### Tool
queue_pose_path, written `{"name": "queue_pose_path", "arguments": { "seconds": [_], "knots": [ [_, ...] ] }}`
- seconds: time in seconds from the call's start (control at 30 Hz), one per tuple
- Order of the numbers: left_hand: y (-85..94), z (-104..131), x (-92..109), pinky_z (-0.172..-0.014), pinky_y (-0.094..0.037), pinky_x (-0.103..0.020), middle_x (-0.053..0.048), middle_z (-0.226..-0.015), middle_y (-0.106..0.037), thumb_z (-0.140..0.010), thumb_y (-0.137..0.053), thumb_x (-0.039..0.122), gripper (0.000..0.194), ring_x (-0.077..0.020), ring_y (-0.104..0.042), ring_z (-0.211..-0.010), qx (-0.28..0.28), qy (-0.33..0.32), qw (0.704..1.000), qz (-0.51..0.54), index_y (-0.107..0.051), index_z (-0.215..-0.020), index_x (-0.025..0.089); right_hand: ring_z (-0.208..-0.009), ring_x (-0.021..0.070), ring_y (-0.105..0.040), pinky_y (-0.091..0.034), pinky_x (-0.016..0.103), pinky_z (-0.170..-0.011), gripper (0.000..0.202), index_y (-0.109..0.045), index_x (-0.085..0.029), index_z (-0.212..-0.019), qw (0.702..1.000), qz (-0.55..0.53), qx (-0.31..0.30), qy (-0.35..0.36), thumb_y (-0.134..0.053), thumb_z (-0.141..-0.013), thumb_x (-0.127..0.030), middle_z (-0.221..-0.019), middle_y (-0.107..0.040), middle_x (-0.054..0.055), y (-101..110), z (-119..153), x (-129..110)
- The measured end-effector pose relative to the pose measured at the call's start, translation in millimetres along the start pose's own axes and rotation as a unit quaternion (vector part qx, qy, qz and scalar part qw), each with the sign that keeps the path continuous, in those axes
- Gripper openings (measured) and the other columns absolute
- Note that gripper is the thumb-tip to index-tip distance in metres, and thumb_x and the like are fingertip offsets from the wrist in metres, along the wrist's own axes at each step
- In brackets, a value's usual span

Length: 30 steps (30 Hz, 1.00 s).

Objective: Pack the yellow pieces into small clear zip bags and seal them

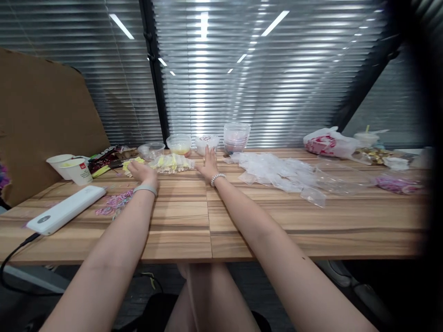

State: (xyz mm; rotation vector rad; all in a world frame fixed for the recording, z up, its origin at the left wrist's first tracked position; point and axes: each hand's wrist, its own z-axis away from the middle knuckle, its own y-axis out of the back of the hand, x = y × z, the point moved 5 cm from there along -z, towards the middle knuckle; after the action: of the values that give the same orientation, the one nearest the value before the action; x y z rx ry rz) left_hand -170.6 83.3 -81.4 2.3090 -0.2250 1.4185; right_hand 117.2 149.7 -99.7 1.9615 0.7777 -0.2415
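Observation:
Both arms reach forward over the wooden table. My left hand (142, 172) rests at the yellow pieces (127, 166) on the left; its fingertips are too small and partly hidden to tell what they hold. Beside it lies a pile of small clear packets with pale yellow contents (172, 163). My right hand (208, 167) has its fingers spread, with nothing seen in it, just in front of a round clear tub (204, 144) with a dark looped mark. A tub with yellow contents (180, 145) stands to the left of that, and stacked clear tubs (236, 138) to the right.
Clear plastic bags (277, 169) spread right of centre. Colourful small bands (116, 203), a white power strip (67, 210) with a black cable and paper cups (79, 173) lie at left. Cardboard (44, 110) stands far left. A red-and-white bag (327, 143) sits back right.

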Motion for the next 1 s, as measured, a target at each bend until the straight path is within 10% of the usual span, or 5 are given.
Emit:
{"name": "queue_pose_path", "arguments": {
  "seconds": [0.17,0.43,0.57,0.67,1.0],
  "knots": [
    [6.3,-5.5,-11.1,-0.104,-0.038,-0.037,-0.016,-0.137,-0.047,-0.105,0.003,0.034,0.059,-0.0264,-0.045,-0.13,0.016,0.127,0.991,0.048,-0.04,-0.132,0.005,-0.152,0.0301,0.007,-0.003,0.046,-0.124,0.098,0.0,-0.015,-0.161,0.998,0.057,-0.027,0.003,-0.057,-0.084,-0.038,-0.163,0.012,0.014,25.5,25.5,14.1],
    [-6.5,44.1,54.6,-0.096,-0.045,-0.033,-0.008,-0.104,-0.067,-0.097,-0.035,0.031,0.03,-0.0208,-0.06,-0.102,-0.124,-0.137,0.981,0.06,-0.061,-0.1,0.016,-0.149,0.0329,-0.019,-0.02,0.047,-0.119,0.046,-0.059,-0.019,-0.132,0.973,0.123,-0.155,0.114,-0.048,-0.096,-0.045,-0.158,-0.028,0.014,65.2,88.0,21.0],
    [-14.0,130.6,101.1,-0.095,-0.045,-0.038,-0.009,-0.106,-0.068,-0.095,-0.041,0.037,0.031,-0.0247,-0.062,-0.1,-0.368,-0.483,0.791,-0.076,-0.066,-0.1,0.02,-0.127,0.0278,-0.052,-0.039,0.041,-0.107,0.059,-0.041,-0.015,-0.148,0.975,0.083,-0.187,0.089,-0.048,-0.097,-0.044,-0.135,-0.056,0.016,73.0,101.1,23.0],
    [-9.7,186.3,111.8,-0.096,-0.044,-0.042,-0.011,-0.116,-0.065,-0.092,-0.047,0.045,0.034,-0.0292,-0.06,-0.109,-0.423,-0.596,0.665,-0.156,-0.067,-0.106,0.02,-0.12,0.0278,-0.057,-0.042,0.04,-0.103,0.066,-0.032,-0.013,-0.153,0.98,0.068,-0.177,0.057,-0.053,-0.094,-0.037,-0.132,-0.058,0.017,71.6,101.9,18.1],
    [-25.5,207.0,93.0,-0.102,-0.042,-0.047,-0.012,-0.115,-0.066,-0.099,-0.035,0.048,0.045,-0.0286,-0.059,-0.111,-0.454,-0.582,0.649,-0.183,-0.065,-0.119,0.021,-0.107,0.0234,-0.061,-0.045,0.033,-0.097,0.03,-0.064,-0.009,-0.115,0.962,0.1,-0.206,0.146,-0.046,-0.094,-0.02,-0.116,-0.065,0.017,56.3,98.4,7.8]
  ]
}}
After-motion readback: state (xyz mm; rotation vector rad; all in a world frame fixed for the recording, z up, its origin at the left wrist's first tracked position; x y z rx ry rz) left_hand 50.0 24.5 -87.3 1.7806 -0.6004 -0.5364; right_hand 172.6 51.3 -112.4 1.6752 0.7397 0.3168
